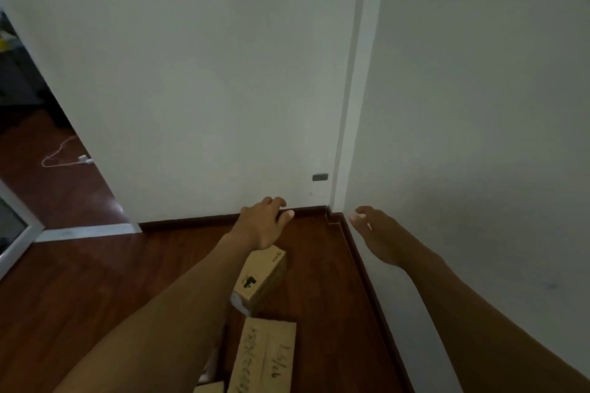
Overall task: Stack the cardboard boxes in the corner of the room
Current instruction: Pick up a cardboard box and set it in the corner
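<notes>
Forearm hides part of small box (260,277); left hand (261,223) and right hand (378,234) spread, empty.

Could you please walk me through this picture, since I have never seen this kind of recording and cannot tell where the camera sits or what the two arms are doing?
The camera is worn on a person's head and looks forward and down, so the two bare arms reaching in from the bottom are that person's own. There is no machine. The left hand and the right hand are both stretched toward the corner where two white walls meet, and both are open and hold nothing. On the dark wooden floor lie cardboard boxes: a small printed box just under the left wrist, and a longer box with handwriting nearer the camera. Neither stands in the corner yet. At far left, a white cable lies beyond a doorway.
</notes>
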A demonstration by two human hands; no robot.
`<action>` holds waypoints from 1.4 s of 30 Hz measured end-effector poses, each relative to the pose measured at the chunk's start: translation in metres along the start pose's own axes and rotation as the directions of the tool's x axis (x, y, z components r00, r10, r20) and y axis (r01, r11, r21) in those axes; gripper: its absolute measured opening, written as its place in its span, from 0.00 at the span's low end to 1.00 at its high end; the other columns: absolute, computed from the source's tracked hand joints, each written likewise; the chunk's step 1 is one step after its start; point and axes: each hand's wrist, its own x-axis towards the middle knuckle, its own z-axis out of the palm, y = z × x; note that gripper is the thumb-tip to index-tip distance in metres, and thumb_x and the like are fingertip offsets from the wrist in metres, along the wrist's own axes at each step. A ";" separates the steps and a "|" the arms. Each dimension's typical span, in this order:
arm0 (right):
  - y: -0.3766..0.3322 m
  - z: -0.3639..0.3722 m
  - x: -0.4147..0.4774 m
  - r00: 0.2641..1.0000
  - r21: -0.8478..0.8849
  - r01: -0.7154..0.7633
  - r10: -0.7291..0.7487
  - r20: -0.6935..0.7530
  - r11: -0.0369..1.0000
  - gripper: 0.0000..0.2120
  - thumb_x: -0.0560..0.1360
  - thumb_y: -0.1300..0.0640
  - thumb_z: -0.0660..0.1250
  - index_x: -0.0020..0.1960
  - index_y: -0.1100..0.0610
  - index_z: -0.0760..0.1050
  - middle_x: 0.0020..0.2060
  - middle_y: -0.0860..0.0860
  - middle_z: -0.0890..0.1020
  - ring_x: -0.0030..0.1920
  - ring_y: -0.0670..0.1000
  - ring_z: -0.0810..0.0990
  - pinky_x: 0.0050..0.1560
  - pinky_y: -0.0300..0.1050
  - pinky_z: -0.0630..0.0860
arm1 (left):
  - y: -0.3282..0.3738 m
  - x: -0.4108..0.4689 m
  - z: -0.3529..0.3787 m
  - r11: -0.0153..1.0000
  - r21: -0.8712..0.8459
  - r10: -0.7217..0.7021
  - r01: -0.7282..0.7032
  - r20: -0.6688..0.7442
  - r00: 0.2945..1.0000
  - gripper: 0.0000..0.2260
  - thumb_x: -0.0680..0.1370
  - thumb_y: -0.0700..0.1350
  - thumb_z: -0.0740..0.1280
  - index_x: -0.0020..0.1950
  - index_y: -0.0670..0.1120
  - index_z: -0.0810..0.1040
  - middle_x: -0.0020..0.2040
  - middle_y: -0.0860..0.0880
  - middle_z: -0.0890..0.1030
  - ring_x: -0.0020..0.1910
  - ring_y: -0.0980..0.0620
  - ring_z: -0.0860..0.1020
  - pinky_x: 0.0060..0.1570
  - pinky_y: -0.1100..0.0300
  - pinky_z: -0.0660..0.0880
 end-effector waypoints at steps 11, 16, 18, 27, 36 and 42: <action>0.001 0.015 0.195 0.965 0.001 0.139 -0.135 0.225 0.990 0.30 0.78 0.42 0.55 0.75 0.42 0.45 0.73 0.58 0.63 0.71 0.57 0.65 0.69 0.60 0.63 | -0.054 0.105 0.008 0.936 -0.178 -0.321 0.303 -0.081 0.944 0.23 0.81 0.57 0.56 0.73 0.48 0.66 0.70 0.45 0.74 0.67 0.44 0.74 0.67 0.45 0.69; -0.011 0.084 0.258 0.915 0.073 0.137 -0.154 0.374 0.988 0.31 0.78 0.41 0.56 0.75 0.41 0.44 0.73 0.56 0.62 0.71 0.57 0.64 0.69 0.59 0.64 | -0.128 0.126 0.048 0.854 -0.251 -0.480 0.456 -0.040 0.876 0.26 0.80 0.57 0.59 0.75 0.49 0.61 0.71 0.44 0.72 0.65 0.43 0.75 0.64 0.45 0.72; -0.003 0.114 0.291 0.896 0.050 0.128 -0.137 0.422 0.991 0.31 0.78 0.42 0.56 0.75 0.43 0.44 0.74 0.56 0.62 0.72 0.57 0.63 0.69 0.60 0.63 | -0.161 0.144 0.077 0.803 -0.289 -0.541 0.521 0.011 0.841 0.28 0.80 0.57 0.60 0.76 0.48 0.59 0.71 0.43 0.72 0.65 0.43 0.75 0.64 0.43 0.71; 0.080 0.291 0.458 0.817 -0.079 -0.004 0.049 0.575 0.997 0.31 0.78 0.45 0.58 0.76 0.48 0.49 0.73 0.57 0.62 0.71 0.59 0.64 0.66 0.59 0.67 | -0.304 0.227 0.268 0.561 -0.408 -0.675 0.720 0.278 0.684 0.26 0.78 0.55 0.64 0.74 0.50 0.62 0.69 0.46 0.73 0.65 0.46 0.76 0.60 0.45 0.76; 0.191 0.471 0.540 0.743 -0.077 0.061 0.006 0.669 0.995 0.32 0.77 0.47 0.63 0.75 0.51 0.53 0.71 0.56 0.64 0.68 0.55 0.67 0.58 0.45 0.64 | -0.393 0.310 0.431 0.482 -0.275 -0.793 0.832 0.267 0.548 0.32 0.77 0.56 0.65 0.77 0.50 0.55 0.69 0.43 0.70 0.67 0.41 0.71 0.63 0.41 0.71; 0.300 0.566 0.564 0.775 -0.115 -0.086 0.139 0.617 0.990 0.36 0.74 0.51 0.68 0.75 0.57 0.54 0.73 0.59 0.62 0.71 0.58 0.64 0.66 0.52 0.64 | -0.421 0.294 0.570 0.046 -0.375 -0.879 0.926 0.424 0.215 0.31 0.75 0.56 0.67 0.73 0.43 0.63 0.68 0.41 0.72 0.65 0.39 0.74 0.61 0.41 0.74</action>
